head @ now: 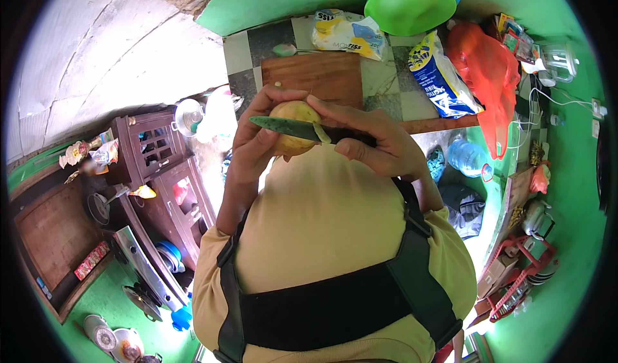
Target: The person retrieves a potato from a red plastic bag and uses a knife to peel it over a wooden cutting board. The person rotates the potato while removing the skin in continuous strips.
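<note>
My left hand holds a round, pale yellow potato or similar produce in front of my chest. In my right hand is a knife with a green blade and a dark handle. The blade lies across the face of the yellow produce, its tip towards my left thumb. A small strip of peel clings to the blade near the handle. Behind my hands, a wooden cutting board rests on the checkered tile counter, with a small pale piece on it near my left fingers.
On the counter stand a tissue pack, a spoon, a green plastic basin, a blue-yellow packet and a red plastic bag. A brown cabinet is at left; a large water bottle lies at right below the counter.
</note>
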Action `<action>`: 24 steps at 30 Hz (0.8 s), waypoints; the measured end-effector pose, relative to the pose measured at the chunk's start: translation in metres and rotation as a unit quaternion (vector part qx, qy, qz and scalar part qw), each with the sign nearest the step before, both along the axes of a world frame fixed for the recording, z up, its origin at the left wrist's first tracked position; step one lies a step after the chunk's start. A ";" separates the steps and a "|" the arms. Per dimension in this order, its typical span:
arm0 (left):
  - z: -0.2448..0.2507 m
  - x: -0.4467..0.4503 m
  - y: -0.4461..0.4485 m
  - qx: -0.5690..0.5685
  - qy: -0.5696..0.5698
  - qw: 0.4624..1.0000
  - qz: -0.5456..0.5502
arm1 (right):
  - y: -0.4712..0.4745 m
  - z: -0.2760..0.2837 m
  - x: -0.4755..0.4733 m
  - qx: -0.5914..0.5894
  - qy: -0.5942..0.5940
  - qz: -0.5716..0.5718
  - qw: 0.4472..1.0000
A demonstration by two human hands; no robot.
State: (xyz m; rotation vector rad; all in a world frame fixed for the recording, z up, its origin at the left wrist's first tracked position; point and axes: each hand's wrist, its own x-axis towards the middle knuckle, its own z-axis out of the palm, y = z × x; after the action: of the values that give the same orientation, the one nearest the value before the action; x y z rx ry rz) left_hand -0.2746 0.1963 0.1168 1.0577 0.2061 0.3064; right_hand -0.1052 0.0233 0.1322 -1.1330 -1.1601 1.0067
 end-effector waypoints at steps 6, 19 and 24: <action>-0.004 -0.007 0.009 -0.003 0.012 1.000 -0.006 | 0.005 0.006 0.002 -0.033 -0.019 0.000 0.999; -0.007 -0.004 0.013 -0.033 -0.014 0.999 -0.035 | 0.003 0.007 0.010 -0.065 0.045 0.027 0.996; -0.010 -0.001 0.015 -0.049 -0.004 0.998 -0.034 | 0.002 0.002 0.009 -0.019 0.014 0.030 0.999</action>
State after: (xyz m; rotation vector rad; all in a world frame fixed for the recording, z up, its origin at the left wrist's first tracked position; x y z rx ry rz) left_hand -0.2753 0.2117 0.1067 0.9642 0.1747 0.2367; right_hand -0.0964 0.0252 0.1337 -1.1166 -1.1629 1.0906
